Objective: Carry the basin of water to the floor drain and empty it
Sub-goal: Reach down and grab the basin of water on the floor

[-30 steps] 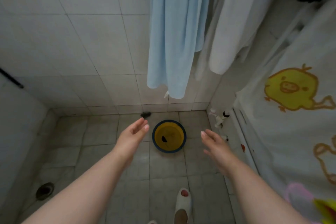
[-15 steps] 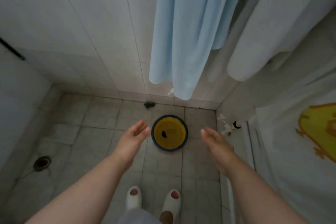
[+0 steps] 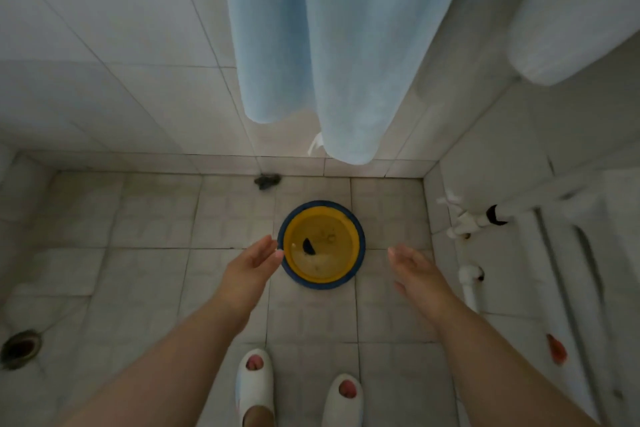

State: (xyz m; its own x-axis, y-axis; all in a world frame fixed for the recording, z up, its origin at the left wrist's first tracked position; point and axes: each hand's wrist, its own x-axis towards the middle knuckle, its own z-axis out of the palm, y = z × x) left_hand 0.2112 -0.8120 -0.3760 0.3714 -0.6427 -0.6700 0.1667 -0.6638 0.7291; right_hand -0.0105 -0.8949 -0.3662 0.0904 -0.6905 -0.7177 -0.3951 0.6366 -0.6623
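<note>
A round basin (image 3: pixel 360 236), yellow inside with a blue rim, sits on the tiled floor near the back wall and holds water with a small dark thing in it. My left hand (image 3: pixel 251 265) reaches down on its left side, fingers apart, fingertips close to the rim. My right hand (image 3: pixel 417 276) is held open to the right of the basin, apart from it. The floor drain (image 3: pixel 20 348) is a dark round hole at the far left of the floor.
A light blue towel (image 3: pixel 332 45) hangs over the basin from above, with white cloth (image 3: pixel 571 17) beside it. White pipes and a tap (image 3: pixel 464 222) run along the right wall. My feet in white slippers (image 3: pixel 254 388) stand just before the basin. A dark clump (image 3: pixel 266 180) lies by the back wall.
My view has tilted down and come closer to the basin. Both hands have dropped nearer to its sides, and both slippers and the drain now show.
</note>
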